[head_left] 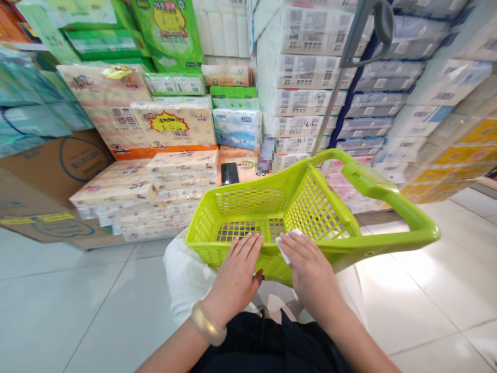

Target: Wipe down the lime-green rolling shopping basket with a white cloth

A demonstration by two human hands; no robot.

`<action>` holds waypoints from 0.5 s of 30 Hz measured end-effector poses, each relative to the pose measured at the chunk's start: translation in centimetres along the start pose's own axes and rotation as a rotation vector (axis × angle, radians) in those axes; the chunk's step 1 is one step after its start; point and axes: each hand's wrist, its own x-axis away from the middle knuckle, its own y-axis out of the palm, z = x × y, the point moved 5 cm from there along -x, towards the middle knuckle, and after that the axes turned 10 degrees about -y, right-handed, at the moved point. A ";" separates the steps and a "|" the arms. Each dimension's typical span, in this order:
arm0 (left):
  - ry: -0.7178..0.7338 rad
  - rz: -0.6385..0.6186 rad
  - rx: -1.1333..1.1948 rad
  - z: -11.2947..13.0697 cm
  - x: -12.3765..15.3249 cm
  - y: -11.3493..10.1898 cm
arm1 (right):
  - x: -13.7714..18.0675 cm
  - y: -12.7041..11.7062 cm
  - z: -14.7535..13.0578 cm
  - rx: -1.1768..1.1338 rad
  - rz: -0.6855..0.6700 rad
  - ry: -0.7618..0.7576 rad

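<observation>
A lime-green plastic shopping basket (310,207) lies tilted on its side in front of me, its open top turned toward the shelves and its handle (392,202) sticking out to the right. My left hand (236,277) rests flat on the basket's near rim, fingers stretched out, a bracelet on the wrist. My right hand (308,269) presses a small white cloth (285,247) against the rim beside it, fingers laid over the cloth.
Stacked packs of tissue and toilet paper (155,155) fill the shelves and floor behind the basket. A dark phone (230,173) lies on a pack. A cardboard box (50,181) stands left. A grey metal pole (345,72) leans behind. The floor is pale tile.
</observation>
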 end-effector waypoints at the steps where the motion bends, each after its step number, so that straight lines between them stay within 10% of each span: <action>1: -0.003 -0.007 0.002 0.1 0.1 0.1 | -0.3 0.7 -0.6 -0.031 -0.012 -0.031; 11: -0.009 -0.001 0.039 0.0 0.2 0.0 | 2.3 -4.4 3.2 0.022 -0.054 0.003; 15: -0.013 -0.001 0.049 0.0 0.1 0.0 | 1.2 -1.9 1.7 0.060 -0.028 0.030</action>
